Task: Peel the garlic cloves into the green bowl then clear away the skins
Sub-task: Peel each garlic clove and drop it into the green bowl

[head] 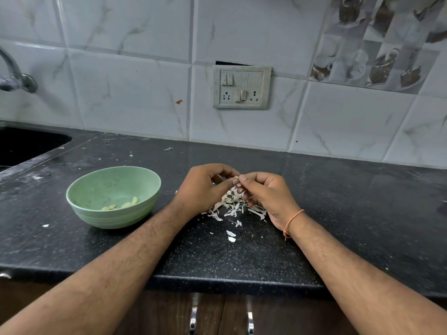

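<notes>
Garlic clove (236, 179) mid-peel, pinched between both hands above the heap of skins (233, 205).

Left hand (205, 187) and right hand (267, 193) meet fingertip to fingertip over the black countertop (338, 213), each with curled fingers closed on the small clove; how much skin remains on it cannot be told. Green bowl (113, 197), well to the left of the hands, already contains a few peeled pale-yellow cloves (121, 205), so peeling appears partly done. Loose skins lie piled under the hands, with stray flakes (231, 236) nearer the counter edge and others scattered toward the sink (24, 143); clearing has evidently not begun. No unpeeled cloves are visible elsewhere.
</notes>
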